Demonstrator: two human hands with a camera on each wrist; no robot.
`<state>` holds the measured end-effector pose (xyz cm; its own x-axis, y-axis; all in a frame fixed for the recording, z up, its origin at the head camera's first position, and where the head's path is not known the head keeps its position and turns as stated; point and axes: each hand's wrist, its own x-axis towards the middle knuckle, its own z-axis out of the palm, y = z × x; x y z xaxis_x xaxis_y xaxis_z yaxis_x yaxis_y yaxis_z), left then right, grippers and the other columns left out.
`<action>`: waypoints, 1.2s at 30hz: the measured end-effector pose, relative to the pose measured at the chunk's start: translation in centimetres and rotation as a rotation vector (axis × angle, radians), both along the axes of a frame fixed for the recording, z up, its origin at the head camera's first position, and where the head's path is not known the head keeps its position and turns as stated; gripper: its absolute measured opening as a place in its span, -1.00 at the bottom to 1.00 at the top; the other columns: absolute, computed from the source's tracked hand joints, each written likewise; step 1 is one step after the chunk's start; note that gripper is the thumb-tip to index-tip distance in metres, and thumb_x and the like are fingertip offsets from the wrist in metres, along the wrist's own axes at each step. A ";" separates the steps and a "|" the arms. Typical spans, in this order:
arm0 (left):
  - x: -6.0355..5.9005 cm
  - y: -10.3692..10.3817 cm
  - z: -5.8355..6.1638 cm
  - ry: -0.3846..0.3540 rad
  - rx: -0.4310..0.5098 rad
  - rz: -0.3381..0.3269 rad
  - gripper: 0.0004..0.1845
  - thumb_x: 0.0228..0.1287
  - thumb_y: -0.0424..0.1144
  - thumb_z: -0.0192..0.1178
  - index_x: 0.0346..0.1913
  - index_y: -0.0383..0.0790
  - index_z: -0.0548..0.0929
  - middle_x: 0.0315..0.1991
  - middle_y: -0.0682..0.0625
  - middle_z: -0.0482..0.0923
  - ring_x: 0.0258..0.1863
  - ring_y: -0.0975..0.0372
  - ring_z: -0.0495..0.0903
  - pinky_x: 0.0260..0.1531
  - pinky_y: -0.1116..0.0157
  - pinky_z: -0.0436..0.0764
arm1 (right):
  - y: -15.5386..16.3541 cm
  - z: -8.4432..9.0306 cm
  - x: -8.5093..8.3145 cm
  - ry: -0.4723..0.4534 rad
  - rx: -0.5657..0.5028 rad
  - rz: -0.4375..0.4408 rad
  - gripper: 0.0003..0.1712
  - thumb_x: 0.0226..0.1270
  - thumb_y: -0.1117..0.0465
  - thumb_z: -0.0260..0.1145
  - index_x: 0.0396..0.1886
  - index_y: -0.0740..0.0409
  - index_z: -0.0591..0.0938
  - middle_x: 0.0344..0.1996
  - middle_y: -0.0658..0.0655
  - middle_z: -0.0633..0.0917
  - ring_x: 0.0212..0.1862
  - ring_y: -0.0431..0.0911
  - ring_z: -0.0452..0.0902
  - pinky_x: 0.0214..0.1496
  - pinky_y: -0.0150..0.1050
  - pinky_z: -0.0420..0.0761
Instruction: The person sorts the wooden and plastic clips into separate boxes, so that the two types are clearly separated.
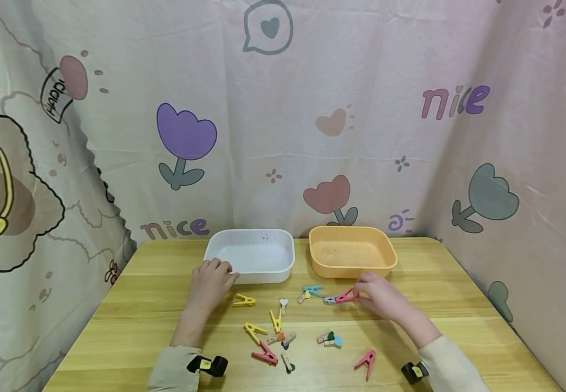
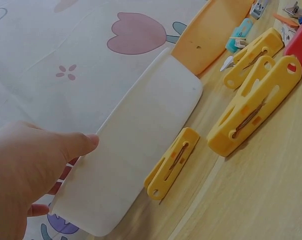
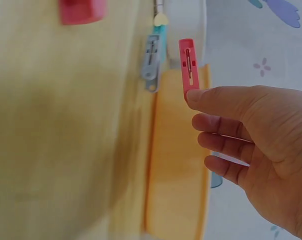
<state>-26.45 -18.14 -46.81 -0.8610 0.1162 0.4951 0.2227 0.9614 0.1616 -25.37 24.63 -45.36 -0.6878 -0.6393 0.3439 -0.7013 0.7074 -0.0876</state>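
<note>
My left hand (image 1: 220, 274) is at the front left corner of a white bin (image 1: 251, 256), thumb against the outer wall and fingers curled over the rim. In the left wrist view the left hand (image 2: 76, 162) has its thumb on the white bin (image 2: 141, 145), and a yellow clothespin (image 2: 172, 162) lies just beside it. My right hand (image 1: 361, 294) pinches one end of a pink clothespin (image 1: 345, 297) just above the table, in front of an orange bin (image 1: 351, 251). The right wrist view shows the right hand (image 3: 196, 107) holding the pink clothespin (image 3: 188, 65) next to the orange bin (image 3: 176, 165).
Several clothespins lie scattered on the wooden table (image 1: 459, 305) between my arms: yellow ones (image 1: 244, 300), a pink one (image 1: 265, 354), another pink one (image 1: 366, 362), a blue one (image 1: 314, 290) and small wooden ones. A patterned curtain (image 1: 283, 136) closes off the back and sides.
</note>
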 end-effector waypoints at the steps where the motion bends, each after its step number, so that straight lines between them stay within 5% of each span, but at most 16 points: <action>1: 0.0 0.0 0.0 0.000 0.001 0.001 -0.75 0.20 0.01 0.33 -0.31 -0.10 0.64 -0.28 -0.07 0.60 -0.18 -0.01 0.57 -0.13 -0.05 0.54 | -0.2 0.2 -0.1 0.000 0.003 -0.005 -0.82 0.02 0.34 0.50 -0.47 0.00 0.67 -0.37 -0.04 0.61 -0.26 -0.14 0.49 -0.23 -0.25 0.56; 17: 0.0 -0.1 -0.1 0.001 -0.001 0.000 -0.74 0.22 0.04 0.31 -0.30 -0.08 0.65 -0.27 -0.05 0.61 -0.18 0.01 0.57 -0.11 -0.06 0.54 | -3.2 4.2 -2.2 0.131 -0.025 0.113 -0.84 0.01 0.30 0.52 -0.44 0.01 0.69 -0.34 0.00 0.66 -0.22 -0.10 0.54 -0.15 -0.19 0.59; 36: 0.1 0.0 -0.2 0.019 0.003 0.001 -0.75 0.19 0.03 0.33 -0.32 -0.09 0.65 -0.29 -0.05 0.61 -0.19 0.01 0.57 -0.10 -0.06 0.54 | -8.0 5.7 -5.7 0.061 -0.027 0.103 -0.92 0.14 0.27 0.46 -0.38 0.03 0.70 -0.32 -0.01 0.64 -0.21 -0.11 0.53 -0.09 -0.19 0.59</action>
